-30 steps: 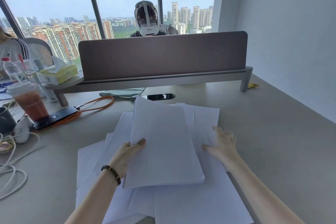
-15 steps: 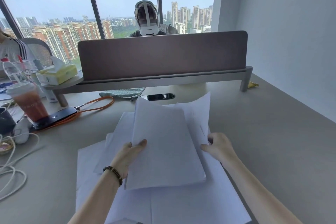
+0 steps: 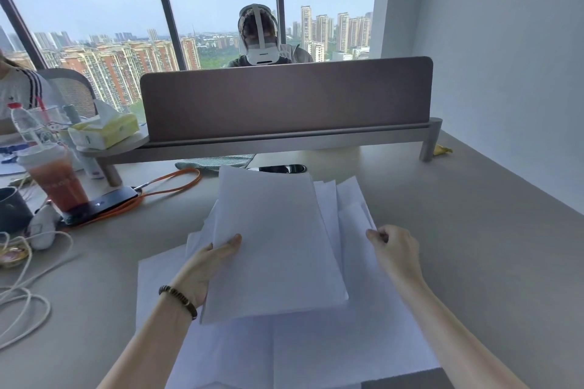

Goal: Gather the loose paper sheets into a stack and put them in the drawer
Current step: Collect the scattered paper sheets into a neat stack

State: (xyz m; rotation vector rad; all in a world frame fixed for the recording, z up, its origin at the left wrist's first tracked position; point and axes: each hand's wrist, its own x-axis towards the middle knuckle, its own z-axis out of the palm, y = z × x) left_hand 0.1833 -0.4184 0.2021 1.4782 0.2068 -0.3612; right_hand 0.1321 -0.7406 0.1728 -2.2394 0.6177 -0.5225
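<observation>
A gathered stack of white paper (image 3: 271, 246) is lifted off the desk, tilted up at its far end. My left hand (image 3: 205, 268) grips its left edge, thumb on top. My right hand (image 3: 392, 249) pinches the right edge of a loose sheet (image 3: 350, 211) raised beside the stack. More loose sheets (image 3: 316, 350) lie spread flat on the grey desk (image 3: 474, 262) beneath both hands. No drawer is in view.
A brown divider panel (image 3: 284, 101) on a metal shelf crosses the back of the desk, a person behind it. At the left stand an iced drink cup (image 3: 57, 177), a phone (image 3: 98, 204) with an orange cable, a tissue box (image 3: 104, 131) and white cords (image 3: 22, 300).
My right hand went from resting open on the sheets to pinching one and lifting it toward the stack. The stack in my left hand rose slightly.
</observation>
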